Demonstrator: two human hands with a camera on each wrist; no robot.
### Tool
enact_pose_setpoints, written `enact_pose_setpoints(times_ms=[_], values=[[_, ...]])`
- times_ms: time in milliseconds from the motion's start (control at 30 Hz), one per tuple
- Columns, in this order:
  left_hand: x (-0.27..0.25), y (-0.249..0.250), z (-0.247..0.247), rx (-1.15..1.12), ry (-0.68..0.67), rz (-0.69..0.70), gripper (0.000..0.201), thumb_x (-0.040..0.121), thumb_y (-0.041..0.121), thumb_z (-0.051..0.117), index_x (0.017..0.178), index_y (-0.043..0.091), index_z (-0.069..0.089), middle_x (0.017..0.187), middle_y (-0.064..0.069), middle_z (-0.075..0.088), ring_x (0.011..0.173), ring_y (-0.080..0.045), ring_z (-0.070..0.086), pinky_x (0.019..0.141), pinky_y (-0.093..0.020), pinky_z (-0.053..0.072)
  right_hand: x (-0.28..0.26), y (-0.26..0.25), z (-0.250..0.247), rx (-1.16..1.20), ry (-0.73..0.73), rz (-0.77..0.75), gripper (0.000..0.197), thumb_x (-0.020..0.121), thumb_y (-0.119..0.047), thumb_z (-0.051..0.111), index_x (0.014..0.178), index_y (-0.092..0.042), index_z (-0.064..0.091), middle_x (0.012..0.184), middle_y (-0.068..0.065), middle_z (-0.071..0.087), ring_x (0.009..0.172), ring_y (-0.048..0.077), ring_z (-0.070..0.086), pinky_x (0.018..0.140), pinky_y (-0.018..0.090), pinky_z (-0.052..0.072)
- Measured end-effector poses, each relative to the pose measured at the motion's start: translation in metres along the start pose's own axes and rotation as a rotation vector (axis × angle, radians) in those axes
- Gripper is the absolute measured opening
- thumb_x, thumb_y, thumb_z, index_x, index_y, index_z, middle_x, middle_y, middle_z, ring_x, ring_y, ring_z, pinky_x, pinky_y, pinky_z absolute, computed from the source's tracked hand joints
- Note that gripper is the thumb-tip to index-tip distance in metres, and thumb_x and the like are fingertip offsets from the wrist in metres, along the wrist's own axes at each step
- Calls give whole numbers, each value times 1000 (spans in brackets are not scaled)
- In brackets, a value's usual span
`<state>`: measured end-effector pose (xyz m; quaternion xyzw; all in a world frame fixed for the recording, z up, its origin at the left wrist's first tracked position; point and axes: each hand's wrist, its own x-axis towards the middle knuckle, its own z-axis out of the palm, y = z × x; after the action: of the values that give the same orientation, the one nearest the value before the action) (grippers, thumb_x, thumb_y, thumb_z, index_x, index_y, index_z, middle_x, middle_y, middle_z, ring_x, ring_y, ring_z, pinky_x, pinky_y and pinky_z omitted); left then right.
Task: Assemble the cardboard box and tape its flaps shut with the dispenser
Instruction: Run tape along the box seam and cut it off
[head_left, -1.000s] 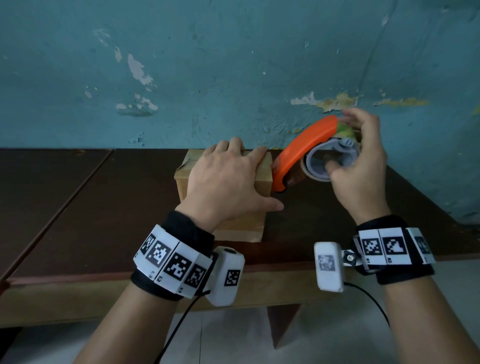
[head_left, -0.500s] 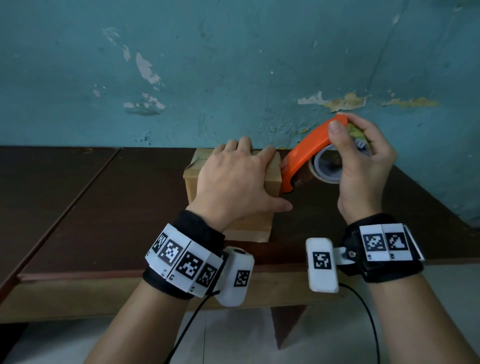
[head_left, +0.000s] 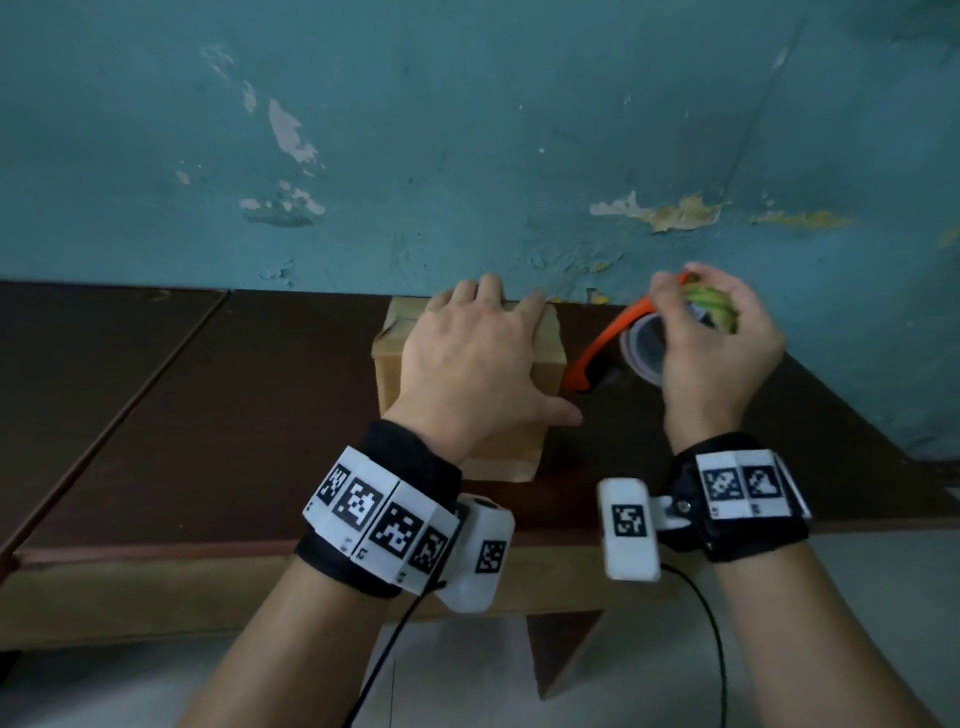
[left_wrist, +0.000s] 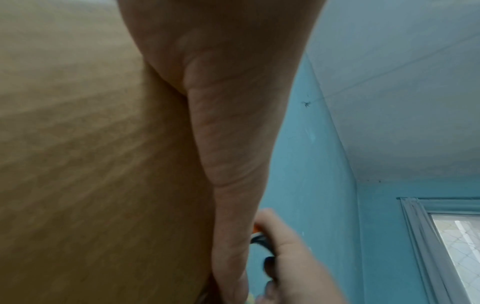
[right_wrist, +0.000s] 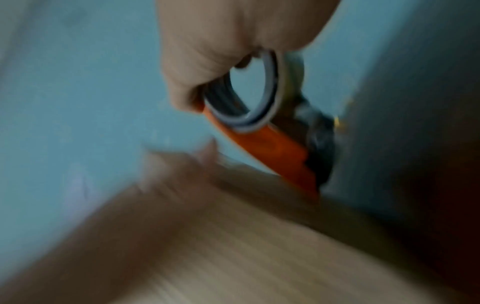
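A small brown cardboard box (head_left: 511, 457) stands on the dark wooden table (head_left: 234, 415) against the wall. My left hand (head_left: 467, 364) lies flat on its top, fingers straight, thumb out at the right edge; the left wrist view shows the palm on the cardboard (left_wrist: 78, 164). My right hand (head_left: 717, 343) grips the orange tape dispenser (head_left: 597, 353) with its tape roll (head_left: 641, 348) just right of the box. The dispenser's lower end sits at the box's right side. The right wrist view, blurred, shows the dispenser (right_wrist: 272, 148) under my curled fingers (right_wrist: 207, 67).
A peeling teal wall (head_left: 467, 156) rises directly behind the box. The table's front edge (head_left: 156, 551) runs below my wrists, with pale floor beneath. A seam (head_left: 156, 374) crosses the tabletop on the left. A window frame (left_wrist: 428, 236) shows in the left wrist view.
My right hand has swung the dispenser down and to the right, off the box's top edge to its right side. The left hand has stayed flat on the box.
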<state>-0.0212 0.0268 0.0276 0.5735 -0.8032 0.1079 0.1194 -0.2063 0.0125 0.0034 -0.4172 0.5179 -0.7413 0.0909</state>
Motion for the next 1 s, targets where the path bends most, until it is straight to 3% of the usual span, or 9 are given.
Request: enact_pose_setpoints(times_ms=[200, 333, 433, 533, 633, 767, 900, 967, 1000], values=[[1, 0, 2, -9, 14, 12, 114, 67, 95, 60, 158, 29, 37, 134, -8, 55, 126, -29, 53, 112, -44, 40, 12, 15, -13, -5, -20, 90, 26, 90, -46, 70, 101, -23, 68, 100, -4, 69, 87, 1, 65, 71, 8, 50], [-3, 1, 2, 3, 31, 10, 113, 68, 95, 58, 159, 29, 36, 135, -8, 55, 127, -29, 53, 112, -43, 40, 11, 15, -13, -67, -100, 17, 15, 96, -23, 63, 110, -16, 65, 110, 8, 68, 88, 8, 65, 74, 20, 53], [-4, 1, 2, -5, 33, 22, 114, 68, 95, 58, 159, 31, 35, 135, -7, 54, 127, -28, 53, 112, -42, 39, 11, 22, -16, -313, -284, -174, 36, 88, -16, 72, 117, -31, 58, 114, 3, 63, 102, 22, 64, 85, 41, 56], [-4, 0, 1, -12, 16, 28, 116, 69, 95, 58, 162, 32, 30, 137, -6, 53, 129, -27, 52, 114, -41, 38, 13, 25, -20, -680, -440, -280, 47, 79, -10, 78, 119, -28, 60, 108, -2, 56, 110, 25, 56, 92, 44, 49], [-4, 0, 1, -13, 14, 30, 117, 68, 96, 58, 163, 33, 29, 137, -5, 53, 129, -27, 52, 114, -40, 38, 16, 28, -25, -875, -545, -216, 47, 77, -3, 78, 117, -21, 64, 103, -1, 59, 105, 26, 61, 86, 38, 49], [-2, 0, 1, -14, 14, 23, 117, 67, 96, 58, 162, 34, 30, 136, -4, 54, 128, -26, 53, 112, -40, 40, 19, 33, -29, -1091, -718, -85, 44, 78, -19, 83, 115, -27, 61, 107, -2, 68, 104, 23, 66, 82, 38, 55], [-2, 0, 1, -11, 22, 24, 118, 66, 96, 59, 162, 33, 31, 137, -4, 55, 128, -26, 53, 112, -40, 40, 22, 31, -28, -1062, -567, -246, 33, 85, -34, 76, 113, -24, 62, 104, -5, 65, 108, 22, 58, 77, 35, 48], [-2, 0, 1, -13, 21, 26, 119, 66, 97, 58, 162, 33, 30, 136, -5, 55, 128, -26, 53, 112, -41, 40, 19, 31, -22, -802, -465, -275, 33, 95, -43, 62, 122, -22, 62, 113, -6, 65, 111, 16, 57, 84, 31, 47], [-2, 0, 2, -12, 19, 28, 120, 65, 97, 58, 163, 33, 30, 137, -5, 55, 129, -27, 53, 112, -41, 40, 17, 30, -17, -585, -494, -188, 38, 100, -45, 54, 130, -22, 61, 122, -6, 65, 114, 11, 57, 90, 26, 47]])
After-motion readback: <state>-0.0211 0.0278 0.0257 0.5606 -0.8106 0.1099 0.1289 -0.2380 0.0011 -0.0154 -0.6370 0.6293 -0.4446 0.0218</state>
